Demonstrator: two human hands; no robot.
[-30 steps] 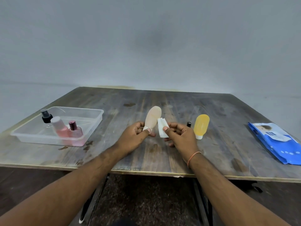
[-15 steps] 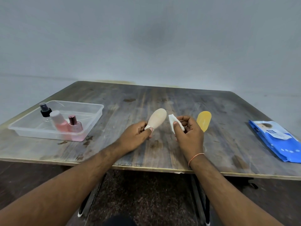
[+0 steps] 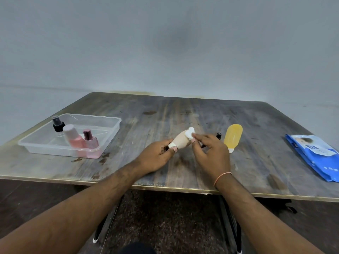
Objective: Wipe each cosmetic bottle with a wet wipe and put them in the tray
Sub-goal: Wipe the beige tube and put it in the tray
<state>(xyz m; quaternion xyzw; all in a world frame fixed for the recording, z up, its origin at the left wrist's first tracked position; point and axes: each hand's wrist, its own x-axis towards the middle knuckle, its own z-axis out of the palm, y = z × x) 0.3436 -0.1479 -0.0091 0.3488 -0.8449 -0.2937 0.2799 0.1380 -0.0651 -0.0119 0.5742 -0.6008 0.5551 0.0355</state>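
My left hand [image 3: 156, 158] grips a beige tube bottle [image 3: 180, 141] by its white cap end, above the middle of the wooden table [image 3: 165, 114]. My right hand [image 3: 211, 153] pinches a folded white wet wipe [image 3: 190, 133] and presses it against the bottle's upper part. A yellow tube bottle [image 3: 233, 136] lies just right of my right hand, with a small black-capped bottle [image 3: 218, 135] partly hidden behind my fingers. The clear plastic tray [image 3: 110, 125] at the left holds a black spray bottle [image 3: 58, 125], a pink bottle [image 3: 73, 139] and a pink perfume bottle [image 3: 89, 142].
A blue pack of wet wipes [image 3: 313, 154] lies near the table's right edge. The table's front edge runs just under my wrists, with dark floor and table legs below. A plain grey wall stands behind the table.
My right hand has brought the wipe left onto the beige bottle, which it was apart from before. The bottle has tilted lower in my left hand.
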